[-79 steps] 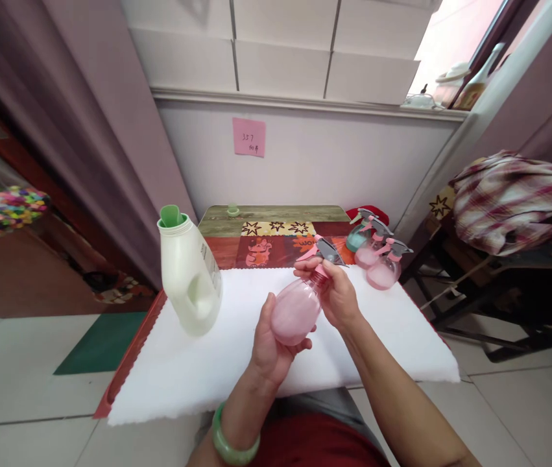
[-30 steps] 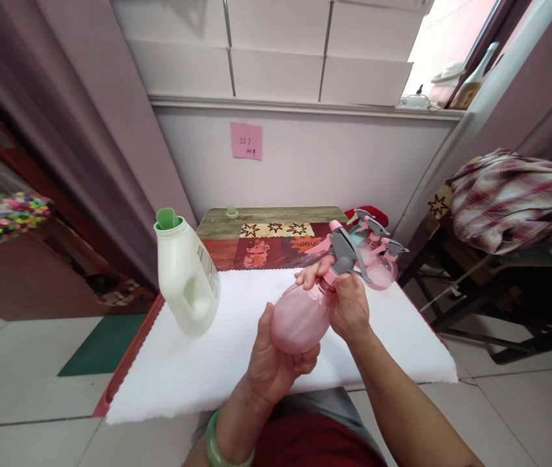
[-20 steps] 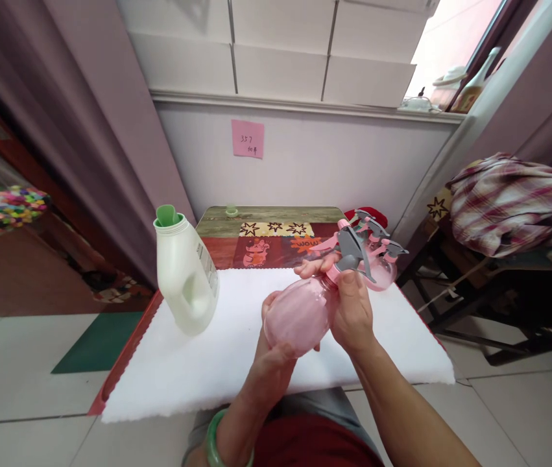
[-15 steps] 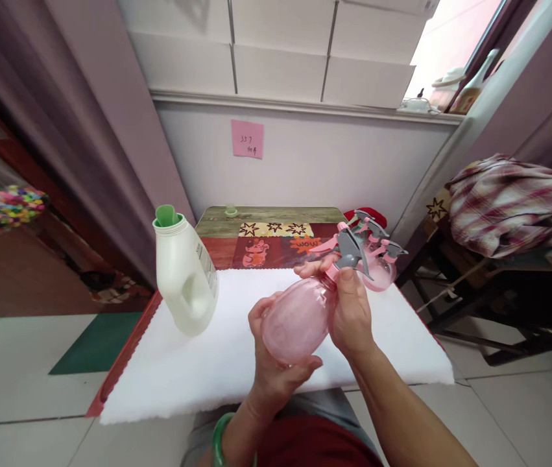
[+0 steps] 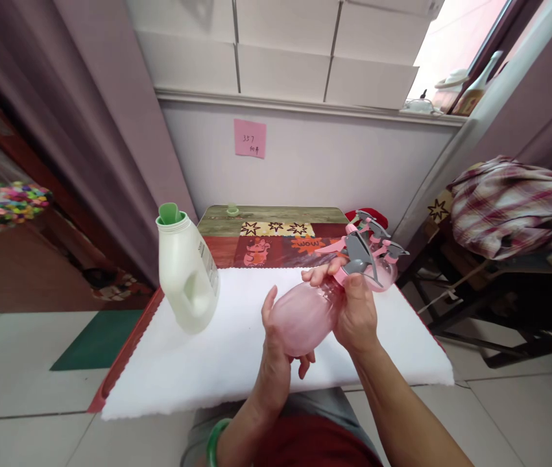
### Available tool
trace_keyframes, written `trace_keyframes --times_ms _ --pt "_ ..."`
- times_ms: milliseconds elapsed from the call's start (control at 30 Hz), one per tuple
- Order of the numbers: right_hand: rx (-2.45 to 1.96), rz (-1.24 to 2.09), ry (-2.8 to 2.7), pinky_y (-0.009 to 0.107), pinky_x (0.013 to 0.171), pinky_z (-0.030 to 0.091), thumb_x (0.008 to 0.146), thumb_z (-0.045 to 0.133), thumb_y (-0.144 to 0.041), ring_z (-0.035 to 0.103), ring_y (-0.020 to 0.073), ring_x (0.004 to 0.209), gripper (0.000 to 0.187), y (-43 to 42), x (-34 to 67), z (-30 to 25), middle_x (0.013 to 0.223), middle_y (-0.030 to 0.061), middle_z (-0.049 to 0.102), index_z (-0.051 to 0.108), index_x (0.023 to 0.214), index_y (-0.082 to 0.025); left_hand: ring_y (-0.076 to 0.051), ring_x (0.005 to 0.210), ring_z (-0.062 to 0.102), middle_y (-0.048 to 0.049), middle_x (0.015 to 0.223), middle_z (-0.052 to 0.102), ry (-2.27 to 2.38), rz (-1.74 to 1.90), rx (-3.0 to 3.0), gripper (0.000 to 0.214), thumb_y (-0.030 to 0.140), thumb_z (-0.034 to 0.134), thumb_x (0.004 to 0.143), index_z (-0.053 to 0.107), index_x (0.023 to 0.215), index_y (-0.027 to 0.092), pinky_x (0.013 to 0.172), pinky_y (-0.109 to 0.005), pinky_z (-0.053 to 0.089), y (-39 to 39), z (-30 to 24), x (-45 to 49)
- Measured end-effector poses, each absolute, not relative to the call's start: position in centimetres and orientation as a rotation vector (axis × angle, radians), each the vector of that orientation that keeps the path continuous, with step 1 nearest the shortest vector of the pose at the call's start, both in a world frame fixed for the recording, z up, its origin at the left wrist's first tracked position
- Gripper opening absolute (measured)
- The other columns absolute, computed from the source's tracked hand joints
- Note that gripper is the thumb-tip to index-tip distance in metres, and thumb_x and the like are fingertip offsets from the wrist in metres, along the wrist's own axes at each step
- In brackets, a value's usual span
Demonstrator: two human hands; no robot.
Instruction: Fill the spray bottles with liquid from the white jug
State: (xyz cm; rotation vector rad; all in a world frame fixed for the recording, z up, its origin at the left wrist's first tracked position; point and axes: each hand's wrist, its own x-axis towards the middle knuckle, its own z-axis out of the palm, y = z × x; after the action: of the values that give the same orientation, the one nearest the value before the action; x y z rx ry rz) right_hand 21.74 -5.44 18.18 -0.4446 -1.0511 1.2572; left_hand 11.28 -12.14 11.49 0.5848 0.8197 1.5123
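A pink, see-through spray bottle with a grey and pink trigger head is held tilted above the white cloth, its base toward the lower left. My right hand is closed round its neck, thumb just under the trigger head. Cupped at the base is my left hand, its thumb along the left side and its fingers partly hidden beneath. A white jug with a green piece in its mouth stands upright on the left. Behind the right hand, more pink spray bottles stand close together, partly covered.
White fluffy cloth covers the near part of the table. A small green ring-shaped cap lies at the table's back edge. A pink note is stuck to the wall. Plaid fabric is heaped at the right.
My left hand has turned on the bottle's base, so its thumb now lies at the left and its fingers underneath. The bottle has shifted slightly right with my right hand.
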Motion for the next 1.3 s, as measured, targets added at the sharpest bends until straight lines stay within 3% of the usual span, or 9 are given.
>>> trace_keyframes --times_ms 100,200,300,367,433,633,967,1167,1300 --pt "-0.452 1.26 -1.044 0.053 0.103 0.054 0.09 0.068 -0.071 0.072 0.0305 0.106 0.043 -5.5 21.9 18.2 0.081 0.0029 0.071 0.062 0.093 -0.029 -0.016 0.048 0.055 -0.0005 0.065 0.067 0.818 1.497 0.625 0.101 0.076 0.066 0.086 0.027 0.164 0.024 0.044 -0.023 0.038 -12.4 11.0 11.3" --pt "-0.459 1.256 -1.062 0.052 0.103 0.054 0.091 0.066 -0.071 0.072 0.0308 0.109 0.042 -5.6 22.0 18.3 0.088 0.0042 0.074 0.061 0.095 -0.029 -0.019 0.066 0.063 -0.0104 0.105 0.074 0.825 1.601 0.661 0.096 0.067 0.081 0.079 0.042 0.156 0.025 0.052 -0.028 0.047 -12.6 10.6 11.7" --pt "-0.487 1.236 -1.077 0.05 0.102 0.054 0.094 0.065 -0.068 0.072 0.0304 0.109 0.041 -5.9 22.1 18.4 0.092 0.0051 0.076 0.063 0.097 -0.028 -0.032 0.107 0.069 -0.0143 0.14 0.065 0.939 1.761 0.817 0.09 0.054 0.088 0.075 0.049 0.151 0.025 0.083 -0.037 0.058 -12.6 10.2 11.7" --pt "-0.515 1.226 -1.077 0.048 0.101 0.054 0.095 0.065 -0.066 0.073 0.0296 0.107 0.039 -6.0 22.0 18.3 0.092 0.005 0.077 0.064 0.098 -0.027 -0.036 0.132 0.059 -0.0146 0.152 0.057 1.052 1.848 0.988 0.091 0.048 0.089 0.076 0.047 0.153 0.025 0.108 -0.043 0.051 -12.4 9.9 11.4" --pt "-0.529 1.223 -1.053 0.048 0.1 0.055 0.096 0.066 -0.065 0.075 0.0288 0.104 0.039 -6.0 21.9 18.1 0.092 0.0046 0.078 0.064 0.099 -0.027 -0.036 0.14 0.055 -0.0152 0.155 0.053 1.156 1.923 1.242 0.092 0.041 0.089 0.077 0.044 0.156 0.026 0.116 -0.047 0.045 -12.0 9.5 10.9" --pt "-0.562 1.187 -0.958 0.043 0.091 0.056 0.099 0.056 -0.07 0.076 0.0258 0.094 0.046 -5.6 21.1 16.8 0.092 0.0047 0.08 0.063 0.1 -0.024 -0.036 0.138 0.055 -0.0209 0.15 0.05 1.452 2.194 1.952 0.113 0.024 0.094 0.071 0.029 0.164 0.024 0.111 -0.056 0.05 -10.8 9.0 10.0" --pt "-0.425 1.209 -0.93 0.049 0.106 0.051 0.097 0.06 -0.068 0.073 0.0267 0.105 0.042 -5.1 21.2 16.4 0.101 0.0052 0.078 0.062 0.103 -0.026 -0.033 0.131 0.06 -0.0151 0.144 0.054 1.364 1.88 1.428 0.092 0.037 0.091 0.075 0.041 0.151 0.026 0.108 -0.048 0.053 -11.9 9.2 10.8" --pt "-0.33 1.303 -1.039 0.047 0.093 0.056 0.099 0.056 -0.07 0.073 0.0279 0.103 0.042 -4.7 22.0 16.6 0.102 0.0058 0.077 0.06 0.101 -0.028 -0.018 0.073 0.066 -0.0081 0.118 0.066 1.034 1.527 0.942 0.076 0.047 0.09 0.074 0.047 0.133 0.024 0.051 -0.03 0.056 -12.4 13.2 10.0" --pt "-0.318 1.279 -1.09 0.043 0.085 0.057 0.1 0.054 -0.068 0.073 0.0274 0.1 0.04 -4.7 22.2 16.6 0.103 0.0055 0.077 0.06 0.102 -0.029 -0.018 0.059 0.063 -0.0022 0.078 0.067 0.916 1.314 0.855 0.075 0.059 0.082 0.078 0.049 0.129 0.016 0.039 -0.025 0.048 -12.2 14.4 9.0"
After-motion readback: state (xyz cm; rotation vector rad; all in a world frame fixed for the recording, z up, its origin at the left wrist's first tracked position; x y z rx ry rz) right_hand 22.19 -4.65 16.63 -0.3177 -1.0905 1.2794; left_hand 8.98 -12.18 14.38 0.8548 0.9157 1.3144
